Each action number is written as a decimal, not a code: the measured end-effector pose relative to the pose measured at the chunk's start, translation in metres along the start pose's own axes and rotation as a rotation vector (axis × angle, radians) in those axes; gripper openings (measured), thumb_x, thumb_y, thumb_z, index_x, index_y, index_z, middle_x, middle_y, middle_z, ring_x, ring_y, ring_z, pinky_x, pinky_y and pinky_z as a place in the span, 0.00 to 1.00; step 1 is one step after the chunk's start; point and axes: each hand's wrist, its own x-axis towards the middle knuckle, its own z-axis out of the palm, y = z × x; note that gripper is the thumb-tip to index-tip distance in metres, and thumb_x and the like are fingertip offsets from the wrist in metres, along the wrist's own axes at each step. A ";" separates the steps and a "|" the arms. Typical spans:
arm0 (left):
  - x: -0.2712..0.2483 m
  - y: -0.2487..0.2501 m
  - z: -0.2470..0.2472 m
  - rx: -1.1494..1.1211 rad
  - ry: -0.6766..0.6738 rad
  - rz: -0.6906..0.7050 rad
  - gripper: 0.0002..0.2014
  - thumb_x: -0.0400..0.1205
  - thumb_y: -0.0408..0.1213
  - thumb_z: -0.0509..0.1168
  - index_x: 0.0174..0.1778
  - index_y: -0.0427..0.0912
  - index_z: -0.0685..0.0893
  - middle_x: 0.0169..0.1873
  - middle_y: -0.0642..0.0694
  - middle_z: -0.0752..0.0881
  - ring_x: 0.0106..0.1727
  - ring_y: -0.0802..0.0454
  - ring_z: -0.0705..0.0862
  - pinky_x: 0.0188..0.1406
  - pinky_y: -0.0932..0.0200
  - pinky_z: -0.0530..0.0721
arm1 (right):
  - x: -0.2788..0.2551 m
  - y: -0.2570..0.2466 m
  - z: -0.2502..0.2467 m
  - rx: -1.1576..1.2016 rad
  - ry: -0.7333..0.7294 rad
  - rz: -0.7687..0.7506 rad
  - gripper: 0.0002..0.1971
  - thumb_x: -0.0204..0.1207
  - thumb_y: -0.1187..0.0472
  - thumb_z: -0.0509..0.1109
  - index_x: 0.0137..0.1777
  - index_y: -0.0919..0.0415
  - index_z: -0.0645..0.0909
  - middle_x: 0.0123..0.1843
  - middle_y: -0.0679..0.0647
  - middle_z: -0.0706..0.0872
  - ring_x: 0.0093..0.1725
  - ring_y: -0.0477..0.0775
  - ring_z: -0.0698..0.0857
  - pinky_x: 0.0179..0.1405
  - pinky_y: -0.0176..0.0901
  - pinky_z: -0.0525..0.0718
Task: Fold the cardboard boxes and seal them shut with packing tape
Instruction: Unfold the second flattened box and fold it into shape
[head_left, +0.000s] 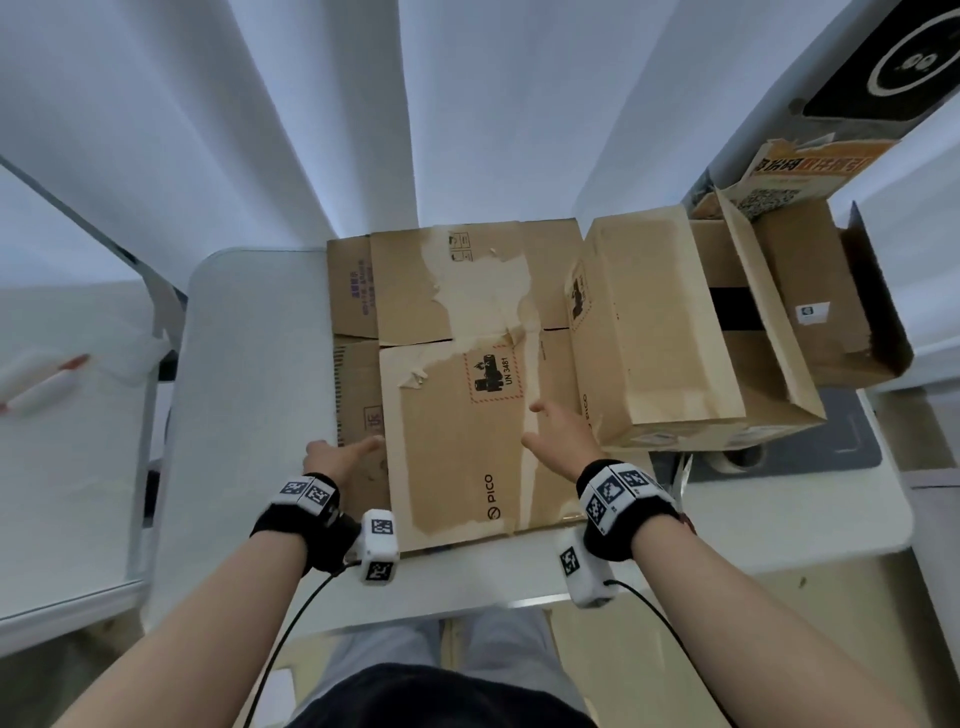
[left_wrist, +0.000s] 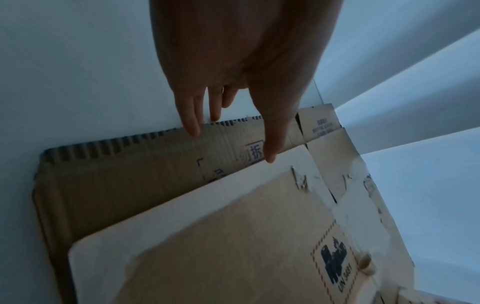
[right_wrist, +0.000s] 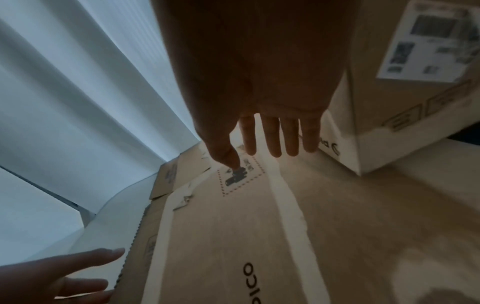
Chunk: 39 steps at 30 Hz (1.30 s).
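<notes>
— Where's the box sitting for you?

— The flattened cardboard box is lying centre frame on the white table, its long axis running away from me toward the top of the picture. I'm reaching both hands over its near half.

— Which hand is closer to an edge?

— My left hand, at lower left. Its fingers are straight and spread, hovering right at the corrugated left edge; I can't tell if they're touching. My right hand is hanging flat and wide over the middle panel, just below the UN 3481 label, holding nothing.

— So the next move?

— My guess: I'm getting the left fingers under that edge to lift and open it up.

— Anything crowding you?

— The assembled box is standing hard against the right side, just beside my right hand. A tape roll is peeking out below it, half hidden.
</notes>
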 end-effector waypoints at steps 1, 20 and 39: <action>-0.004 0.003 -0.002 0.002 0.000 -0.005 0.55 0.64 0.56 0.82 0.80 0.31 0.65 0.74 0.32 0.75 0.70 0.32 0.79 0.69 0.39 0.80 | 0.000 0.002 0.002 0.000 -0.023 0.018 0.27 0.80 0.58 0.68 0.79 0.56 0.69 0.79 0.55 0.74 0.76 0.56 0.73 0.72 0.48 0.71; -0.004 0.034 -0.019 0.052 0.191 0.101 0.27 0.83 0.40 0.70 0.76 0.34 0.73 0.72 0.30 0.78 0.71 0.31 0.77 0.69 0.45 0.74 | 0.023 0.008 -0.022 0.066 0.027 0.165 0.30 0.81 0.57 0.69 0.82 0.50 0.65 0.79 0.59 0.73 0.80 0.62 0.69 0.80 0.57 0.66; 0.008 0.016 -0.044 0.063 0.278 0.062 0.23 0.82 0.38 0.70 0.71 0.31 0.77 0.67 0.27 0.81 0.67 0.27 0.79 0.66 0.40 0.77 | 0.063 0.016 -0.049 0.256 0.053 0.277 0.40 0.82 0.56 0.67 0.88 0.49 0.49 0.85 0.59 0.65 0.82 0.63 0.67 0.78 0.53 0.67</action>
